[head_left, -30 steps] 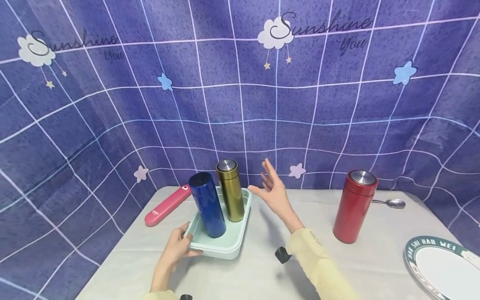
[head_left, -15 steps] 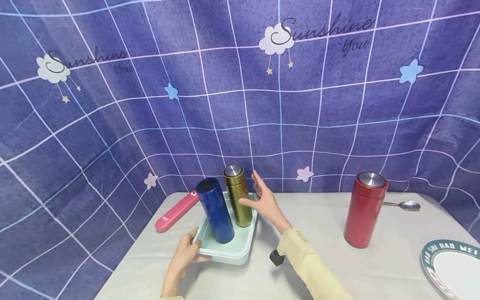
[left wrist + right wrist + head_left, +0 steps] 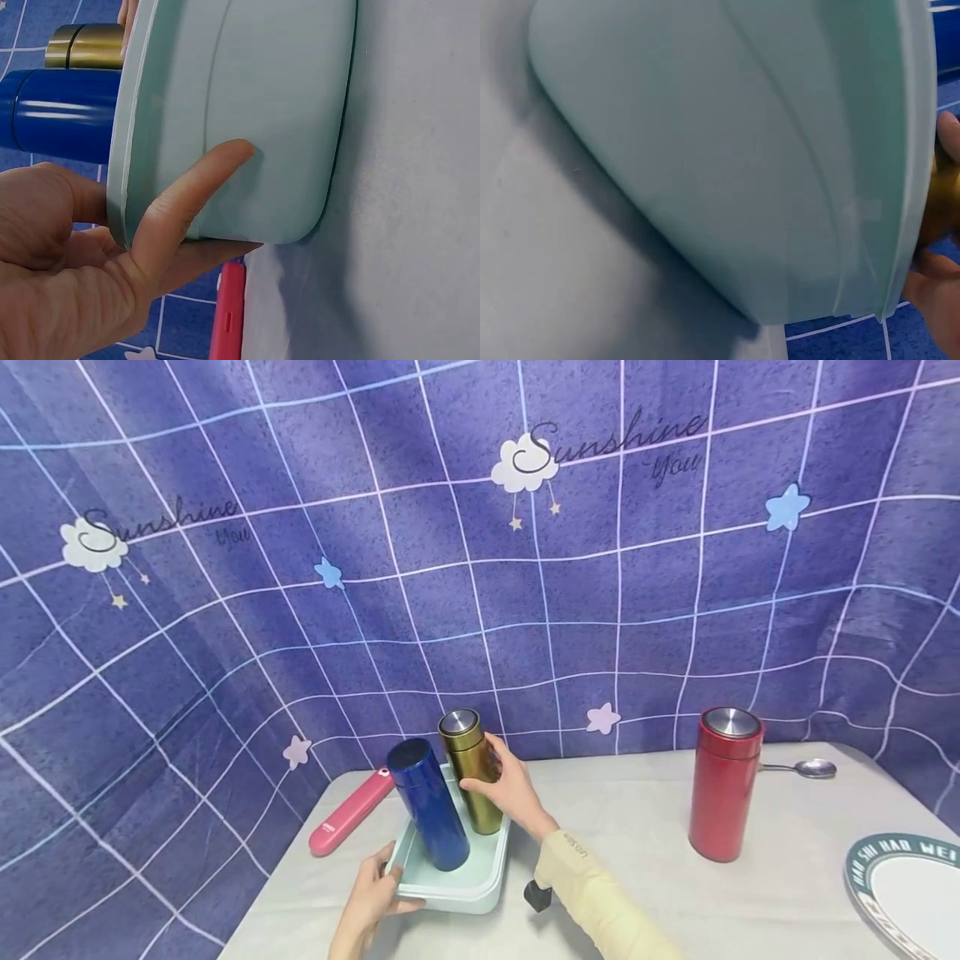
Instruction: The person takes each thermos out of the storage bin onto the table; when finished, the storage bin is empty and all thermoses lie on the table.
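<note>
Right hand gripping a gold flask, left hand holding the tray

From my distant seat I am looking down on a table point(image 3: 622, 810) that is wearing a pale, lightly creased cover. Beyond both grips, a violet-blue cloth point(image 3: 600, 568) is rising like a wall, showing gridlines, clouds, stars and the words "Sunshine You".

The right hand point(image 3: 512, 787) is curling round the gold flask point(image 3: 468, 760), thumb on the near side, and the flask is standing upright in the mint tray point(image 3: 450, 902). The left hand point(image 3: 375, 887) is gripping that tray at its near left corner, one digit lying along the outer wall. Between the two grips, the blue flask point(image 3: 431, 810) is standing in the tray. Beyond the left grip a pink case point(image 3: 351, 812) is lying; well to the right of the right grip a red flask point(image 3: 726, 793) is standing.

The flask is hiding part of the right fingers. Farther right, the red flask is covering one end of a spoon point(image 3: 816, 768), and the frame edge is cutting off a plate point(image 3: 918, 893). In the left wrist view the tray wall is concealing both flasks' lower parts; in the right wrist view it is filling most of my sight, leaving the right hand cropped and the gold flask dim.
</note>
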A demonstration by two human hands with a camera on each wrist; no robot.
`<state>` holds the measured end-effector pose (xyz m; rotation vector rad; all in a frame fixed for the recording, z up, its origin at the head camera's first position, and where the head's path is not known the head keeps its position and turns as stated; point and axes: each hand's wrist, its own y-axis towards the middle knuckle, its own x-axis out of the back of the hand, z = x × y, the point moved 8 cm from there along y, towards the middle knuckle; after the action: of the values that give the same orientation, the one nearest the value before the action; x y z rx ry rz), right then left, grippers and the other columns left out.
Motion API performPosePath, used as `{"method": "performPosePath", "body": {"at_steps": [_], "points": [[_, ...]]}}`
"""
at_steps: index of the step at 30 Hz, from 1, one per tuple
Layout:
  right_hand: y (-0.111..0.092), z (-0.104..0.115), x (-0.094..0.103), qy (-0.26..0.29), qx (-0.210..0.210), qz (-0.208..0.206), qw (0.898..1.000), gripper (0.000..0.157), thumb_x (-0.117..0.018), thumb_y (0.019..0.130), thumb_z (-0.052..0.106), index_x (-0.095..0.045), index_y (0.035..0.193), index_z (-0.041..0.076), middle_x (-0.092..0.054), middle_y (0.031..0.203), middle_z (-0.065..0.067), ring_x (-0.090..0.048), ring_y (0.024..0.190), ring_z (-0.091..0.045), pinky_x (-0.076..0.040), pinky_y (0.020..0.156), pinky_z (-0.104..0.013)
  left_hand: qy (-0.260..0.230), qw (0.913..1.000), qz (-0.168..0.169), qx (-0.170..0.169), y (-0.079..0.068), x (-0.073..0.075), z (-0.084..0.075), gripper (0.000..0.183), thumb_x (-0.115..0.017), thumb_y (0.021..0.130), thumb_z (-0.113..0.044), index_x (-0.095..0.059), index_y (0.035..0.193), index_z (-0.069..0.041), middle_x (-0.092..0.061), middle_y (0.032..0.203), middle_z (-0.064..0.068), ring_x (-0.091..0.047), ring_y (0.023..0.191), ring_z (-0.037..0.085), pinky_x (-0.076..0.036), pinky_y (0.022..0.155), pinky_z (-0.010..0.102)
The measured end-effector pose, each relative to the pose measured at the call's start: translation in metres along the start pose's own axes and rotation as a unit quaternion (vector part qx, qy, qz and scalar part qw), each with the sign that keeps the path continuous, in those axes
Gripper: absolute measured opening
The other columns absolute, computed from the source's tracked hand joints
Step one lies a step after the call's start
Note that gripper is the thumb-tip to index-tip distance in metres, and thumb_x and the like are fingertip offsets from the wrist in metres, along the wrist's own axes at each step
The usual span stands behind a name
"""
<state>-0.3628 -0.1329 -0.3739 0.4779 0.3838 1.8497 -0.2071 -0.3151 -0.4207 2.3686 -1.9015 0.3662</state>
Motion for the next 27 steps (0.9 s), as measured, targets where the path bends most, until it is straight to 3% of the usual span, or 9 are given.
{"method": "performPosePath", "body": {"at_steps": [10,21,27], "points": [[-0.001,0.004,0.009,-0.024,0.007,-0.037,0.999,0.082,-0.086,0.073,0.02,-0.045,0.142,0.004,-0.057,0.136,-0.019,-0.057,0.122,-0.032,-0.054,0.101,-0.045,0.005,1.0,-0.001,0.001,0.0,0.0,0.001,0.047,-0.029,0.097,0.005,-0.023,0.14,0.024,-0.035,0.13,0.051,-0.063,0.102,0.047,-0.064,0.072,0.049],[0.004,0.045,0.034,0.025,0.024,-0.082,0.996,0.078,-0.086,0.073,0.015,-0.048,0.14,0.009,-0.065,0.125,-0.017,-0.069,0.101,-0.032,-0.06,0.091,-0.045,-0.003,0.9999,-0.012,-0.009,0.0,0.002,-0.001,0.048,-0.032,0.095,0.006,-0.026,0.14,0.022,-0.042,0.126,0.049,-0.064,0.098,0.042,-0.065,0.071,0.048],[0.002,0.066,0.05,0.058,0.031,-0.093,0.993,0.074,-0.086,0.073,0.01,-0.05,0.138,0.01,-0.068,0.118,-0.017,-0.07,0.096,-0.032,-0.061,0.088,-0.044,-0.003,0.9999,-0.014,-0.004,0.001,0.004,0.0,0.05,-0.032,0.095,0.006,-0.022,0.142,0.023,-0.036,0.13,0.05,-0.061,0.102,0.049,-0.065,0.071,0.047]]}}
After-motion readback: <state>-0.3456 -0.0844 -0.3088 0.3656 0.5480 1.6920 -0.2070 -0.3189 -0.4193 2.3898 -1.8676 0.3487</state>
